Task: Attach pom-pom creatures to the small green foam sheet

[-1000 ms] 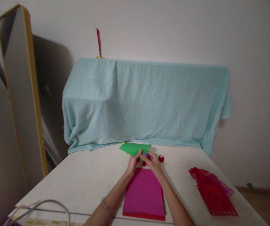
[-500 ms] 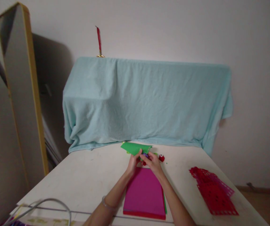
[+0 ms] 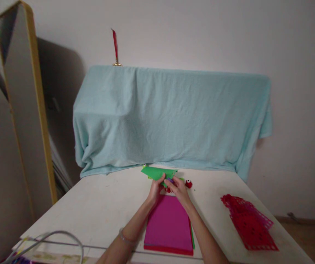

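My left hand [image 3: 155,190] and my right hand [image 3: 178,189] meet at the far middle of the white table [image 3: 96,209]. Both pinch a green sheet [image 3: 157,172] that is lifted a little off the surface. A small purple piece [image 3: 170,180] shows between my fingertips. A small red object [image 3: 188,184] lies just to the right of my right hand. Under my forearms lies a stack of sheets with a magenta one [image 3: 168,223] on top.
Red perforated sheets [image 3: 247,222] lie at the table's right. A light blue cloth [image 3: 168,117] drapes a large box-like shape behind the table. A yellow-framed panel [image 3: 33,102] leans at the left. A grey curved cable [image 3: 50,238] crosses the near left corner.
The hands stay pinched on the green sheet at the same spot. Only the view shifts very slightly.
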`<state>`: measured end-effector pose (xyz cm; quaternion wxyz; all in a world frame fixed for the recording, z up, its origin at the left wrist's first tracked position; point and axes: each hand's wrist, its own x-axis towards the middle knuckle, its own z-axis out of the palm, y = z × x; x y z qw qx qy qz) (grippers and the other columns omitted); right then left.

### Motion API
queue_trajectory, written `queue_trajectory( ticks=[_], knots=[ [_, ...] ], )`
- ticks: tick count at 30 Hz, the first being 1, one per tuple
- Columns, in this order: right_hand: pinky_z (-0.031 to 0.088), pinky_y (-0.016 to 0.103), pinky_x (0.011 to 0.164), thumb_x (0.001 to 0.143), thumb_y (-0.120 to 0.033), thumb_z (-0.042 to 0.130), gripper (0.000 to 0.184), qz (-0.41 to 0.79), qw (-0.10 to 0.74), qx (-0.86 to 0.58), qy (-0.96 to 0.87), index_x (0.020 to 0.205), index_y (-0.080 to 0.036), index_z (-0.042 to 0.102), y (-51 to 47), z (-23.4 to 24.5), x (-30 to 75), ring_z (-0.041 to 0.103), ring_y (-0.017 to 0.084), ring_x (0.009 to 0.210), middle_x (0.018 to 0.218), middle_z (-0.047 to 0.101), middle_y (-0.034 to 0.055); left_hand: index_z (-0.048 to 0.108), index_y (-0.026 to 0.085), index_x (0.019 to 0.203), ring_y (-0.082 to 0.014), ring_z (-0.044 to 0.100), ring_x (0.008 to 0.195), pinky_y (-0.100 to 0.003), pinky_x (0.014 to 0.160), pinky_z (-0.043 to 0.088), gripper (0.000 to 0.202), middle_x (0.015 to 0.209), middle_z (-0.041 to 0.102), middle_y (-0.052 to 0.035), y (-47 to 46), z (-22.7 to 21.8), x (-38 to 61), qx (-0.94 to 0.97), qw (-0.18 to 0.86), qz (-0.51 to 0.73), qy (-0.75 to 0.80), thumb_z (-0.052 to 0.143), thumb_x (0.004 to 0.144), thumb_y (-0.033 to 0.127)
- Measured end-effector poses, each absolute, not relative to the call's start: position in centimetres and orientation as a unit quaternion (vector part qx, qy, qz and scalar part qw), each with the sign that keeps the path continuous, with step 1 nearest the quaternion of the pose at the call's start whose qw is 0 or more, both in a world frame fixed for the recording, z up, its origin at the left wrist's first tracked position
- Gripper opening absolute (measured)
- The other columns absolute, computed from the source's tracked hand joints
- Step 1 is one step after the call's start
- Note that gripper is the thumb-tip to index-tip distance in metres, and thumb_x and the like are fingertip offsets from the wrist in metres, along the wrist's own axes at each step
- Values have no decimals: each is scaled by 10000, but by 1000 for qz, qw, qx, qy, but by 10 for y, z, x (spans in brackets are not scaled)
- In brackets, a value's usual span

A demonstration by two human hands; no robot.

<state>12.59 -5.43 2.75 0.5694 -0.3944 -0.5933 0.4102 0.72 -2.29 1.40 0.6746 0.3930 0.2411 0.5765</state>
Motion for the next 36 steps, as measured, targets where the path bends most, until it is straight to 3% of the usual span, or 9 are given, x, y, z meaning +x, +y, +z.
queue_trajectory(
  ticks=[7,19,28,36],
  knots=[
    [305,227,491,850,-482,640,343,385,569,-393,-611,758,-160,566,-49,21,129,426,110,530,591,482,-23,596,134,897,-120,564,525,-263,558,479,342,737,640,-24,-21,12,8,402,667,583,232,723,783,430],
    [410,254,508,845,-519,636,352,394,573,-394,-601,834,-169,598,-44,12,131,540,149,526,618,564,2,573,134,813,-128,534,483,-257,484,419,359,620,583,-12,-24,12,9,427,677,552,236,689,798,473],
    [347,241,469,764,-547,715,407,443,575,-392,-565,736,-178,546,-36,5,128,489,130,485,547,532,-18,577,154,919,-106,530,495,-229,471,400,377,724,609,2,-18,7,9,409,659,572,265,739,743,446],
    [338,248,479,856,-571,604,417,458,571,-382,-565,728,-179,544,-39,12,129,486,128,474,541,548,-6,589,125,727,-116,532,494,-241,488,409,368,644,615,-46,-24,15,11,424,658,576,234,688,805,471]
  ],
)
